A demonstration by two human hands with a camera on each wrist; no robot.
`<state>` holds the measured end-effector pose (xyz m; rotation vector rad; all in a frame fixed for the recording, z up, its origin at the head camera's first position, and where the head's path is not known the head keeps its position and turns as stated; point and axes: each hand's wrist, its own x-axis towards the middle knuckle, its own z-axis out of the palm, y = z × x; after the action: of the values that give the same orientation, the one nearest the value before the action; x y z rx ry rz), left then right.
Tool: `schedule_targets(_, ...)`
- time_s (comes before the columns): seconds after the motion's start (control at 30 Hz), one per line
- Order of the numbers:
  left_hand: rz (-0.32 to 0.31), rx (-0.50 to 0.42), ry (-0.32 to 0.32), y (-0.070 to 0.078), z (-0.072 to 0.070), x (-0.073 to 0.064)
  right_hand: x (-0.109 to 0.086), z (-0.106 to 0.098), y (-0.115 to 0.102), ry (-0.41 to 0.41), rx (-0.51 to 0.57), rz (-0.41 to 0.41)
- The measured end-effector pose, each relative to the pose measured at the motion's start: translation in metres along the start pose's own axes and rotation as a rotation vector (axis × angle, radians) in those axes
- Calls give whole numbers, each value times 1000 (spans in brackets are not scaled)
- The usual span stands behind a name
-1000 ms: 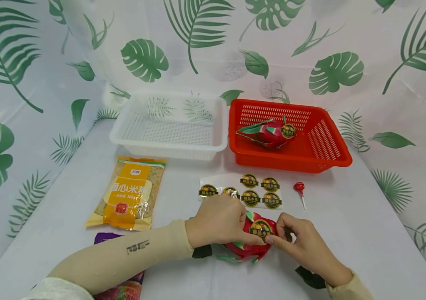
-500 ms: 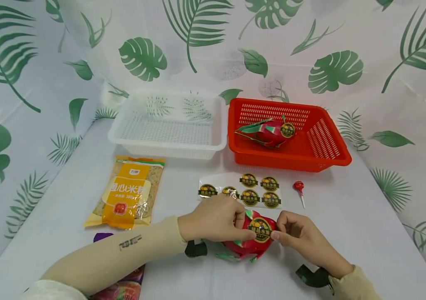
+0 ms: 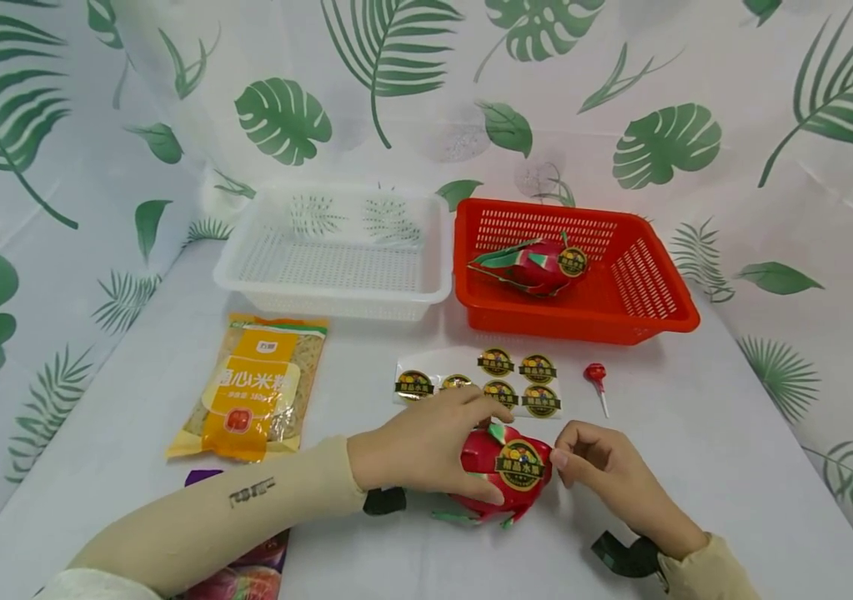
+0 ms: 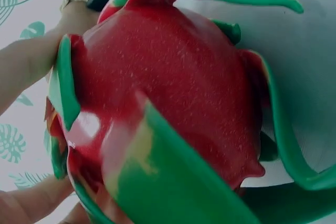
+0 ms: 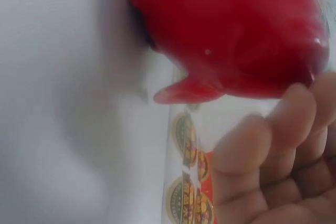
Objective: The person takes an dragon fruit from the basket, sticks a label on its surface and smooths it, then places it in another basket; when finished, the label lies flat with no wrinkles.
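Note:
A red dragon fruit (image 3: pixel 482 446) with green-tipped scales lies on the table in front of the person. On its upper side, facing the head camera, is a round black-and-gold sticker (image 3: pixel 519 464). My left hand (image 3: pixel 426 442) holds the fruit from the left, thumb along the near side and fingers over the far side. At the fruit's right end, the thumb and forefinger of my right hand (image 3: pixel 606 467) pinch its edge. The left wrist view is filled by the fruit's glossy skin (image 4: pixel 173 61). Curled right fingers (image 5: pixel 296 114) sit against the fruit in the right wrist view.
Behind the hands lies a sheet of stickers (image 3: pixel 504 408), with a red lollipop (image 3: pixel 595 375) to its right. A white basket (image 3: pixel 332 302) and a red basket (image 3: pixel 584 325) holding another stickered dragon fruit (image 3: pixel 534 267) stand at the back. Left are a yellow food bag (image 3: pixel 253 392) and a purple packet (image 3: pixel 246 579).
My left thumb has slid off the sticker toward the lower left, and the left fingers have spread wider over the fruit. My right thumb has moved from the sticker to the fruit's right end.

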<state>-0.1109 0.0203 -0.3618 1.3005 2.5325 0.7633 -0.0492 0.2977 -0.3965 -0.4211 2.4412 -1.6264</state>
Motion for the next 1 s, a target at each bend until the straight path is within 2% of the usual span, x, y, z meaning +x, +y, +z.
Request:
schedule_targets(0.13, 19, 32, -37, 3, 0, 0, 1, -2, -2, 146, -45, 128)
schedule_targets(0.27, 18, 73, -46, 6, -2, -1, 6, -10, 0, 289, -21, 238)
schedule_targets(0.4, 36, 139, -40, 8, -2, -1, 15, -21, 5, 365, 3, 256)
schedule_targets(0.53, 56, 182, -24, 10, -2, -1, 31, -34, 11, 378, 39, 242)
schedule_targets(0.63, 60, 195, -19, 11, -2, -1, 47, -44, 15, 374, 151, 241)
schedule_targets(0.83, 55, 200, -18, 12, 0, 0, 76, -59, 18, 348, 561, 213)
schedule_targets(1.0, 46, 211, -11, 11, 0, 0, 92, -64, 16, 386, 736, 217)
